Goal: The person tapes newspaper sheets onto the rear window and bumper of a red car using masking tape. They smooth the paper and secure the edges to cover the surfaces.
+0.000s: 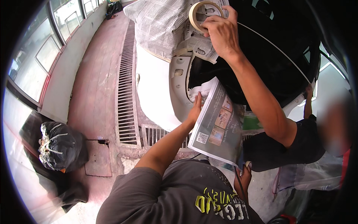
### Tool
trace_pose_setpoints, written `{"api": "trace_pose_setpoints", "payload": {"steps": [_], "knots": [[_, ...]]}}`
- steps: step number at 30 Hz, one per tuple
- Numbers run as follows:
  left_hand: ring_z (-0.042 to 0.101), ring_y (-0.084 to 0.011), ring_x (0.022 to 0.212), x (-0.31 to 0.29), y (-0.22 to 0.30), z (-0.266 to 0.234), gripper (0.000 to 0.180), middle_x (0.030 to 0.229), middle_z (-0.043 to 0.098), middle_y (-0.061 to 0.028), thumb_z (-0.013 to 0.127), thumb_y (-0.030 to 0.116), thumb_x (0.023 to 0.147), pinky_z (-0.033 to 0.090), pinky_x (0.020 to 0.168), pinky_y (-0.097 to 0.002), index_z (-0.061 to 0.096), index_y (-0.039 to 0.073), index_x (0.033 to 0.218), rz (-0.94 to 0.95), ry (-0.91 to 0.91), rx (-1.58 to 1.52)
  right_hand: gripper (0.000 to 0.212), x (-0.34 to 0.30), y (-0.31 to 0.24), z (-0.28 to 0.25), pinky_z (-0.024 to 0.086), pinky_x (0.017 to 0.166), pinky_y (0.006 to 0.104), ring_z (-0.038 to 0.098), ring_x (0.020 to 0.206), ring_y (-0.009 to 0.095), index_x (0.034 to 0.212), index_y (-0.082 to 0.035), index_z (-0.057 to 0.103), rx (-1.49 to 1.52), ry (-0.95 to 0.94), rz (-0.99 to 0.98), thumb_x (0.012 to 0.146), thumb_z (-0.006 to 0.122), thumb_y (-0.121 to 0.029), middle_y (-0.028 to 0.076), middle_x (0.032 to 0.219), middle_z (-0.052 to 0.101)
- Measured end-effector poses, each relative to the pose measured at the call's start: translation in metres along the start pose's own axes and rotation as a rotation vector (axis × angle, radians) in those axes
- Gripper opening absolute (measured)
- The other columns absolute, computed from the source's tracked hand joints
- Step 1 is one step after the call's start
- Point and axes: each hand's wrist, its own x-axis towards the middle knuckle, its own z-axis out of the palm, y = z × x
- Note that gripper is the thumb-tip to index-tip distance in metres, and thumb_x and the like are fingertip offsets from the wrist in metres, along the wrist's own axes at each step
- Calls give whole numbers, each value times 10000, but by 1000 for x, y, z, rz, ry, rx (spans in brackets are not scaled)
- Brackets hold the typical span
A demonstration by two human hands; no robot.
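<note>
A printed newspaper page (219, 123), dark grey with small pictures, slants in front of my body. At its left edge, my left hand (195, 110) holds it, fingers pointing up. My right hand (243, 177) appears small by the page's lower right corner and seems to grip it; its fingers are partly hidden. Just beyond my left hand curves the white body panel (154, 89) of a car, beside a dark area. Newspaper sheets (156, 28) cover its far part. Over them, a co-worker's hand (223, 37) holds a roll of masking tape (194, 16).
At my right leans a co-worker in a black shirt (309, 143), one arm reaching across in front of me. A metal floor grate (126, 86) runs left of the car. Further left stand a full black bag (63, 145) and a low wall (80, 56) under windows.
</note>
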Motion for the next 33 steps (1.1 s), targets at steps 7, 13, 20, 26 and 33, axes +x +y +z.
{"api": "trace_pose_setpoints", "payload": {"steps": [7, 13, 20, 26, 33], "knots": [[717, -321, 1189, -84, 0, -56, 520, 1312, 724, -229, 737, 243, 1008, 530, 1059, -380, 628, -38, 1432, -335, 28, -308, 274, 9, -7, 7, 496, 1013, 537, 630, 1151, 532, 1188, 52, 696, 81, -74, -27, 974, 677, -117, 322, 1149, 680], [630, -167, 899, -171, 188, -174, 315, 963, 688, -70, 645, 275, 1086, 489, 888, -299, 737, -19, 1152, 35, 401, -638, 329, 8, 11, 24, 507, 990, 514, 659, 1116, 496, 1227, 50, 674, 151, -105, -93, 986, 693, -173, 285, 1121, 698], [612, -229, 1070, -238, 424, -180, 494, 1106, 626, -58, 536, 604, 1095, 480, 912, -400, 684, 146, 1205, 974, -343, -695, 365, 28, 1, 34, 505, 950, 533, 643, 1099, 507, 1156, 49, 687, 484, -296, -17, 919, 743, -223, 306, 1140, 685], [613, -233, 1077, -256, 454, -124, 498, 1102, 630, -56, 526, 612, 1094, 481, 914, -402, 684, 150, 1194, 1026, -476, -754, 338, 36, 27, 40, 507, 898, 542, 642, 1037, 502, 1099, 58, 689, 288, -204, -44, 891, 738, -203, 295, 1061, 678], [614, -238, 1086, -273, 472, -106, 503, 1097, 634, -55, 514, 621, 1094, 482, 917, -405, 683, 155, 1181, 1008, -496, -718, 228, 49, 6, 33, 504, 816, 532, 645, 946, 509, 1000, 58, 669, 334, -157, -116, 895, 739, -131, 297, 966, 674]]}}
